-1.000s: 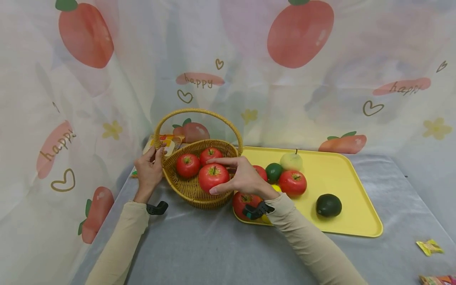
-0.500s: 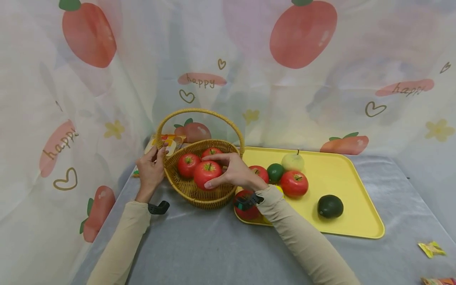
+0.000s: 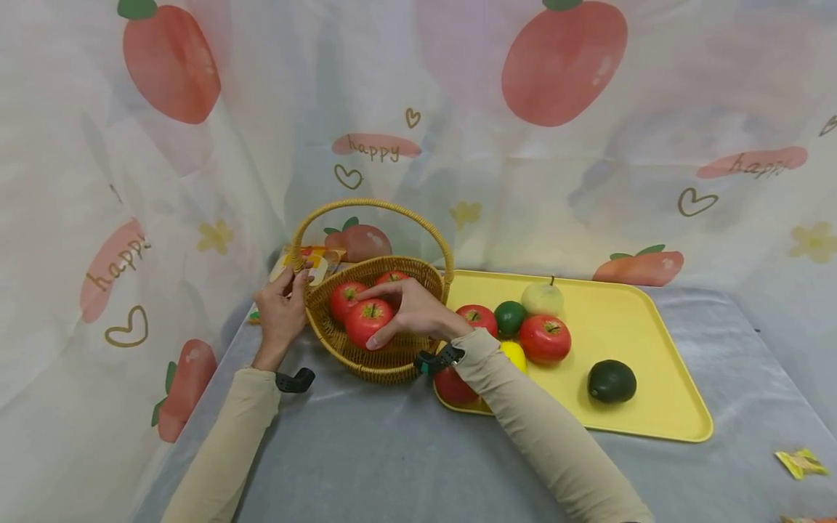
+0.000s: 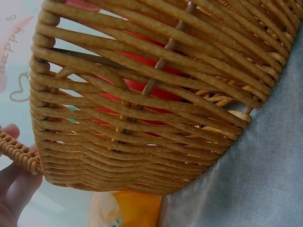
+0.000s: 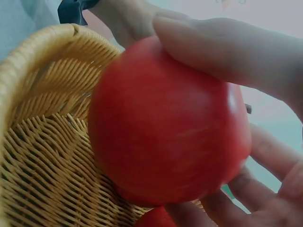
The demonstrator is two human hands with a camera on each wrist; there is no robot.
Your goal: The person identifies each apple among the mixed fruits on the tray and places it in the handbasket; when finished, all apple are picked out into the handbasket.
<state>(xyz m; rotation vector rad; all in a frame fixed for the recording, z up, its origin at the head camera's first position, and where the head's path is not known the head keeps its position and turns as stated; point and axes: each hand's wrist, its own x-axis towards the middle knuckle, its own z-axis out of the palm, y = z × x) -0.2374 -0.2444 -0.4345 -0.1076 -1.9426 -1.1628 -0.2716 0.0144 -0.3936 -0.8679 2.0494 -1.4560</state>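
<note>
A person's right grip (image 3: 418, 309) pinches a smooth red apple (image 3: 368, 325) from opposite sides, over a wicker basket (image 3: 386, 373); likely stiff, light and slippery, best held round its widest part. Farther, the left grip (image 3: 282, 311) holds the handle (image 3: 362, 202).

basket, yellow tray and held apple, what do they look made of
Basket: wicker or plastic imitation, slight sheen; woven strands show. Yellow tray: probably plastic, smooth, evenly coloured, raised rim. Held apple: smooth red surface with highlights; real or artificial, can't tell.
</note>
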